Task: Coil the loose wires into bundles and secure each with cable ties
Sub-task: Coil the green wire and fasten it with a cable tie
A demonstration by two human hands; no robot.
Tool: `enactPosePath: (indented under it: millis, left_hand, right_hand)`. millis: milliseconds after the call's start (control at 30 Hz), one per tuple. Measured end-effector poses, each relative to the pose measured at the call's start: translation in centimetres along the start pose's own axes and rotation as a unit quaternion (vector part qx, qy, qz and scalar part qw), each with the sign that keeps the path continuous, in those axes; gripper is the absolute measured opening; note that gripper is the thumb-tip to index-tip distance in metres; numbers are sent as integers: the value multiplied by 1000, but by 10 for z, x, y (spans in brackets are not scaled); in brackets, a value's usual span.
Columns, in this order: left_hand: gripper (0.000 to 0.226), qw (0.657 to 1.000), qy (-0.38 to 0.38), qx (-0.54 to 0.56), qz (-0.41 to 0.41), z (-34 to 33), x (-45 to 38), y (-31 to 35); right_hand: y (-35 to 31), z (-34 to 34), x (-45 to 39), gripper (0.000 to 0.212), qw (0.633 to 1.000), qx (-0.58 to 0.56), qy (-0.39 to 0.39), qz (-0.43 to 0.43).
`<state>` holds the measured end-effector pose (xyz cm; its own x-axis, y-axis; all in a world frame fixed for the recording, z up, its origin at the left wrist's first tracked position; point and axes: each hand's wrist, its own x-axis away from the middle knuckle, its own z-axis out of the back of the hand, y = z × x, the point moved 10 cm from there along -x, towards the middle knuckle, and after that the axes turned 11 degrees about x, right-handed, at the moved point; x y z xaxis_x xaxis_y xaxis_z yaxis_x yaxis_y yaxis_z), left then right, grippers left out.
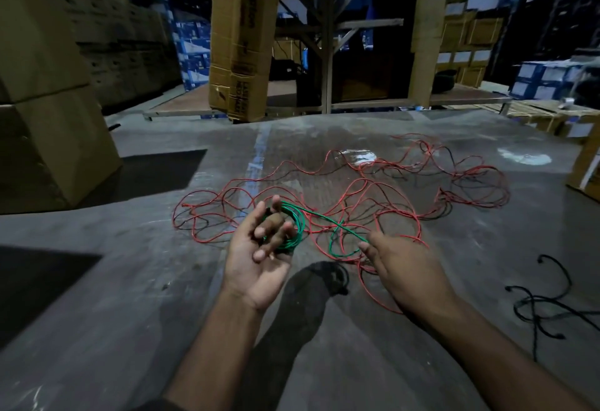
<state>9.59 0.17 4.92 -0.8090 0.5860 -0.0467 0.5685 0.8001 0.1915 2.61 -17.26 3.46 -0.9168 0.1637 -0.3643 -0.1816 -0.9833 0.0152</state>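
Left hand holds the green wire coil on loosely curled fingers; right hand, beside the coil, pinches its tail. Risk — the tail crosses the red wires and may snag, springing the loops off.

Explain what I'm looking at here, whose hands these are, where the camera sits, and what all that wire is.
This is a single picture from a camera worn on a person's head, looking down at their own bare arms; there is no machine. The left hand holds a small coil of green wire looped around its fingers. The right hand reaches to the wire's loose end. On the concrete floor lies a tangle of red and black wires, not yet coiled. Some black cords lie to the right. Cardboard boxes stand around.
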Motion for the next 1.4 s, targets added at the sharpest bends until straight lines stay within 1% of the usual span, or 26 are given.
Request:
enactPosePath:
  millis: [67, 167, 233, 300, 367, 400, 467, 533, 567, 633, 700, 800, 833, 900, 933, 967, 1033, 1100, 1133, 1167, 1200, 1267, 1300, 1333, 1400]
  left_hand:
    - [33, 999, -16, 31, -3, 0, 0, 10]
    - [30, 998, 9, 33, -54, 5, 1, 32]
    - [27, 994, 8, 39, -104, 7, 0, 49]
    - [29, 988, -7, 66, -138, 6, 1, 59]
    - [31, 987, -18, 52, -154, 4, 0, 64]
    - [30, 987, -19, 34, -157, 2, 1, 62]
    - [35, 987, -13, -23, -157, -1, 1, 54]
    - [38, 976, -14, -129, -173, -4, 1, 49]
    - [40, 962, -16, -202, -181, -6, 1, 47]
    - [51, 928, -27, -323, -183, -12, 1, 36]
    - [57, 904, -24, -396, -161, -13, 2, 19]
    - [45, 851, -31, -514, -104, -11, 7, -14]
    - [46, 839, -27, -537, -83, -7, 8, -23]
    - [50, 818, -33, -570, -69, -2, 10, -34]
    - [53, 809, -47, -583, -62, -3, 12, -38]
    - [50, 801, -66, -593, -48, -5, 12, -44]
    - [30, 788, -94, -608, -22, -7, 12, -53]
    - [8, 740, -109, -660, -65, -15, 10, -47]
    - [14, 710, -107, -688, -105, -17, 9, -40]
    - [21, 695, -97, -699, -137, -18, 9, -34]
    - [24, 705, -78, -688, -153, -18, 10, -28]
    - [26, 754, -40, -636, -156, -14, 8, -20]
    - [27, 792, -25, -593, -146, -12, 7, -18]
    - [26, 836, -12, -531, -135, -10, 6, -15]
    - [27, 926, -1, -361, -112, -8, 3, -6]
  right_hand:
    - [0, -6, 0, 26, 999, -30, -23, -9]
    - [-8, -7, -1, 16, 992, -120, -40, 17]
    - [-15, 3, 0, 7, 982, -183, -11, 42]
    - [-17, 18, 3, 8, 975, -214, 35, 49]
    - [-23, 29, 6, 14, 979, -168, 76, 85]
    - [-28, 28, 7, 15, 983, -132, 68, 109]
    - [-43, 15, 10, 18, 983, -70, 20, 168]
    - [-59, 7, 16, 22, 973, -73, -13, 218]
    - [-65, 9, 18, 24, 968, -91, -9, 234]
    - [-71, 23, 20, 25, 961, -144, 21, 236]
    - [-65, 40, 18, 23, 950, -213, 66, 220]
    - [-54, 58, 18, 14, 932, -288, 126, 182]
    - [-47, 60, 16, 11, 927, -309, 141, 158]
    - [-32, 61, 14, 10, 921, -335, 166, 108]
    - [-26, 60, 12, 12, 922, -335, 172, 88]
    - [-23, 59, 11, 15, 926, -326, 176, 75]
    - [-20, 56, 11, 24, 936, -301, 176, 55]
    - [-18, 55, 12, 32, 950, -256, 172, 37]
    - [-17, 54, 11, 36, 958, -234, 164, 32]
    - [-15, 51, 9, 38, 966, -210, 146, 30]
    - [-13, 45, 6, 38, 976, -175, 124, 30]
    - [-7, 30, 0, 34, 994, -77, 76, 26]
    - [-1, 21, -2, 33, 998, -35, 54, 16]
    - [6, 13, -3, 32, 999, -12, 36, 4]
    - [18, 4, -5, 33, 999, -26, 28, -12]
